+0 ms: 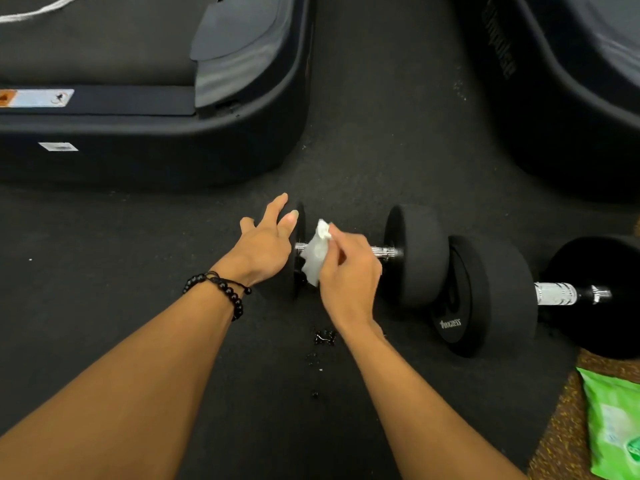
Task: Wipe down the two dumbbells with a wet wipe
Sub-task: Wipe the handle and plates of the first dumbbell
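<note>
Location: gym; indicated by black rubber flooring (363, 98); two black dumbbells (485, 292) lying on it; dark moulded bases of exercise machines (156, 150) at left and right, one bearing a warning label (36, 98).

Dark speckled rubber floor (374, 98), dimly lit. Beyond it to the left, a black treadmill base (149, 143); to the right, another dark machine base (571, 109). Nearer on the right, a brown speckled mat (561, 434).
</note>
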`<state>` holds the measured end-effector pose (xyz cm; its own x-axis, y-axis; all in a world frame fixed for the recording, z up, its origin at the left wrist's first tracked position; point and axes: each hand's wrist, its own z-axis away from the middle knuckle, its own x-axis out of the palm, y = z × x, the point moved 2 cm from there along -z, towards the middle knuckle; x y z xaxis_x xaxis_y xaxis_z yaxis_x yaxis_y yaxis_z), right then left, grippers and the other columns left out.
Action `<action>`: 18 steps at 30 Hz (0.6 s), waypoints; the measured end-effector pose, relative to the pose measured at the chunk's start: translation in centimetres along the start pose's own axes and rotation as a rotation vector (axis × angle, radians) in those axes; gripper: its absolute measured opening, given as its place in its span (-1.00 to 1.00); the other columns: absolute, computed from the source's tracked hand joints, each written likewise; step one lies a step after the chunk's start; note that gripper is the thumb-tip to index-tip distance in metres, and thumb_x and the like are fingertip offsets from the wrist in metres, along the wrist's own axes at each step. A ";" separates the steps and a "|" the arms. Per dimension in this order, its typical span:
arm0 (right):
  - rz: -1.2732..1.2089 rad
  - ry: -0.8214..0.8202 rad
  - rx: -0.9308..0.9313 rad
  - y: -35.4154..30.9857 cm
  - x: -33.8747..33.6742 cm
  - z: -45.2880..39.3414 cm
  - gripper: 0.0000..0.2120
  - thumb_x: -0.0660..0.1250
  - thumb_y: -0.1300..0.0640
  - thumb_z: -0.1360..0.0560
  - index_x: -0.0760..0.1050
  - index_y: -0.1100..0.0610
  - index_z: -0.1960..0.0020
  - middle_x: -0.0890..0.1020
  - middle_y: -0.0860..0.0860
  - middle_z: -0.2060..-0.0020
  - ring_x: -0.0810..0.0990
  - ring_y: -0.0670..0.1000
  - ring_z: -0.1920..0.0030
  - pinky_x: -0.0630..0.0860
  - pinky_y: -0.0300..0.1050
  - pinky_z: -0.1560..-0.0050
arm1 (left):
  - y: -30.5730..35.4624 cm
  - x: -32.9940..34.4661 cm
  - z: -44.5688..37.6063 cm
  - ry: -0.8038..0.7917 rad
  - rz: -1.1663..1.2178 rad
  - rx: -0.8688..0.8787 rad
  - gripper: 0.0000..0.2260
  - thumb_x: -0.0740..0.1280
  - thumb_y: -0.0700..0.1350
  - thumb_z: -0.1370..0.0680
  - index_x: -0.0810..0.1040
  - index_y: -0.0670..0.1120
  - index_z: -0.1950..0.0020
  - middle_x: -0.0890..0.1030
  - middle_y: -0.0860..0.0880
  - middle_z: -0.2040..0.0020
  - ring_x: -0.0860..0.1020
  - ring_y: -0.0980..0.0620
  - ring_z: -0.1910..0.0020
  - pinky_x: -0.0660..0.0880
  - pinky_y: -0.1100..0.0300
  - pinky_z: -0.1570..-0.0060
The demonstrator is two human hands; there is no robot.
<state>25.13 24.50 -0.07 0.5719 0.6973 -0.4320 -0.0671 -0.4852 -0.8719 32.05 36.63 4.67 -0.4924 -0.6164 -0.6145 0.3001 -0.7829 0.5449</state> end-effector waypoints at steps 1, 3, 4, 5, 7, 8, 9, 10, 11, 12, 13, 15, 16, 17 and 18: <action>0.026 -0.042 -0.044 -0.2 0.7 -0.3 -0.80 0.26 0.23 -0.59 0.61 0.15 -0.14 0.57 0.00 0.07 0.55 -0.10 0.12 0.49 -0.25 0.08 | 0.0 0.0 0.1 -0.004 -0.005 -0.002 -0.56 -0.01 0.03 -0.71 -0.05 0.36 -0.54 -0.07 -0.20 -0.57 0.09 -0.26 -0.54 0.18 -0.23 -0.45; 0.125 -0.227 -0.121 0.4 2.7 0.6 -0.78 0.25 0.27 -0.56 0.58 0.18 -0.16 0.50 0.07 0.05 0.53 0.02 0.13 0.52 -0.08 0.09 | -0.1 0.0 0.2 -0.008 -0.006 0.011 -0.54 -0.01 -0.03 -0.72 -0.04 0.34 -0.55 -0.08 -0.18 -0.58 0.03 -0.24 -0.56 0.17 -0.25 -0.46; 0.174 -0.309 -0.132 1.2 3.4 1.8 -0.76 0.26 0.29 -0.54 0.57 0.18 -0.16 0.48 0.08 0.05 0.53 0.07 0.14 0.53 -0.01 0.09 | 0.0 0.0 0.3 -0.010 -0.007 0.020 -0.54 -0.01 -0.04 -0.72 -0.05 0.33 -0.55 -0.09 -0.16 -0.58 0.01 -0.24 -0.56 0.17 -0.27 -0.45; 0.198 -0.349 -0.104 2.2 3.7 3.1 -0.75 0.28 0.29 -0.52 0.57 0.17 -0.17 0.49 0.09 0.06 0.53 0.08 0.15 0.55 0.02 0.09 | 0.0 0.0 0.4 -0.017 -0.009 0.022 -0.53 -0.01 -0.05 -0.72 -0.05 0.32 -0.56 -0.08 -0.16 -0.58 0.00 -0.24 -0.56 0.17 -0.28 -0.45; 0.093 -0.240 0.115 3.9 3.1 5.6 -0.80 0.34 0.28 -0.50 0.64 0.13 -0.09 0.58 0.05 0.12 0.59 0.01 0.16 0.57 0.03 0.07 | 0.0 0.0 0.5 -0.022 -0.012 0.023 -0.54 -0.01 -0.03 -0.72 -0.06 0.32 -0.56 -0.07 -0.18 -0.58 0.04 -0.23 -0.56 0.16 -0.22 -0.47; -0.034 -0.120 0.330 4.4 2.4 6.4 -0.83 0.37 0.26 -0.50 0.66 0.11 -0.03 0.63 0.02 0.16 0.62 -0.02 0.16 0.59 0.00 0.05 | 0.0 0.1 0.5 -0.017 -0.008 0.023 -0.54 -0.01 -0.01 -0.72 -0.06 0.33 -0.56 -0.07 -0.20 -0.58 0.08 -0.22 -0.55 0.16 -0.19 -0.47; -0.238 -0.022 0.601 4.6 1.9 6.8 -0.86 0.37 0.25 -0.51 0.67 0.10 -0.01 0.67 0.01 0.16 0.65 -0.03 0.12 0.61 -0.04 0.02 | -0.1 0.0 0.6 -0.011 -0.003 0.028 -0.55 -0.01 0.01 -0.72 -0.06 0.32 -0.56 -0.07 -0.21 -0.57 0.09 -0.22 -0.55 0.15 -0.17 -0.46; -0.515 0.027 0.875 4.6 1.9 6.9 -0.86 0.35 0.26 -0.53 0.66 0.13 -0.02 0.69 0.05 0.12 0.67 -0.01 0.05 0.62 -0.07 -0.01 | -0.1 0.0 0.6 -0.008 -0.004 0.037 -0.55 -0.01 0.00 -0.72 -0.05 0.31 -0.56 -0.07 -0.19 -0.58 0.07 -0.22 -0.56 0.13 -0.16 -0.46; -0.800 0.046 1.094 4.3 2.3 6.6 -0.85 0.31 0.29 -0.55 0.63 0.19 -0.05 0.69 0.09 0.07 0.66 0.03 -0.01 0.61 -0.08 -0.03 | 0.0 0.0 0.6 -0.010 -0.014 0.048 -0.55 -0.02 -0.03 -0.72 -0.05 0.29 -0.57 -0.06 -0.16 -0.58 0.03 -0.22 -0.56 0.12 -0.17 -0.47; -1.024 0.070 1.220 4.0 2.8 5.9 -0.84 0.28 0.33 -0.56 0.60 0.23 -0.07 0.68 0.14 0.03 0.64 0.06 -0.04 0.60 -0.09 -0.03 | 0.2 0.0 0.6 -0.014 -0.028 0.057 -0.54 -0.02 -0.07 -0.73 -0.04 0.26 -0.58 -0.05 -0.12 -0.58 -0.01 -0.23 -0.57 0.11 -0.18 -0.49; -1.143 0.097 1.279 3.7 3.3 5.1 -0.84 0.26 0.36 -0.55 0.58 0.25 -0.06 0.65 0.16 0.01 0.62 0.07 -0.05 0.59 -0.11 -0.01 | 0.3 0.0 0.7 -0.020 -0.035 0.059 -0.54 -0.03 -0.09 -0.73 -0.04 0.24 -0.58 -0.05 -0.09 -0.59 -0.03 -0.24 -0.57 0.10 -0.21 -0.49; -1.218 0.116 1.333 2.8 4.7 3.4 -0.86 0.26 0.40 -0.54 0.57 0.27 0.01 0.62 0.17 0.06 0.60 0.05 0.01 0.58 -0.17 0.03 | 0.3 0.0 0.7 -0.011 -0.034 0.061 -0.54 -0.04 -0.10 -0.73 -0.03 0.23 -0.59 -0.04 -0.07 -0.59 -0.03 -0.24 -0.57 0.12 -0.24 -0.49; -1.195 0.093 1.343 2.1 5.3 2.9 -0.86 0.26 0.41 -0.53 0.58 0.27 0.07 0.62 0.15 0.11 0.61 0.02 0.09 0.58 -0.20 0.08 | 0.3 0.1 0.6 -0.007 -0.039 0.064 -0.54 -0.03 -0.09 -0.73 -0.03 0.23 -0.59 -0.04 -0.07 -0.59 -0.01 -0.24 -0.56 0.13 -0.23 -0.48; -1.142 0.059 1.351 1.5 5.7 2.7 -0.84 0.25 0.41 -0.52 0.58 0.26 0.11 0.61 0.13 0.17 0.60 -0.02 0.19 0.57 -0.24 0.15 | 0.2 0.1 0.6 -0.002 -0.036 0.063 -0.55 -0.03 -0.07 -0.73 -0.03 0.24 -0.58 -0.03 -0.09 -0.58 0.02 -0.24 -0.56 0.15 -0.22 -0.47; -1.063 0.010 1.346 1.0 5.6 2.6 -0.82 0.25 0.41 -0.50 0.59 0.24 0.15 0.61 0.10 0.22 0.58 -0.05 0.26 0.54 -0.27 0.22 | 0.0 0.2 0.5 0.003 -0.021 0.057 -0.55 -0.02 -0.05 -0.73 -0.04 0.27 -0.57 -0.03 -0.13 -0.57 0.05 -0.25 -0.55 0.17 -0.21 -0.45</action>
<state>26.14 29.28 -3.95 0.8210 0.3891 0.4178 -0.2677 0.9087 -0.3203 31.53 36.59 4.84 -0.4957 -0.6000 -0.6279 0.2428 -0.7899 0.5631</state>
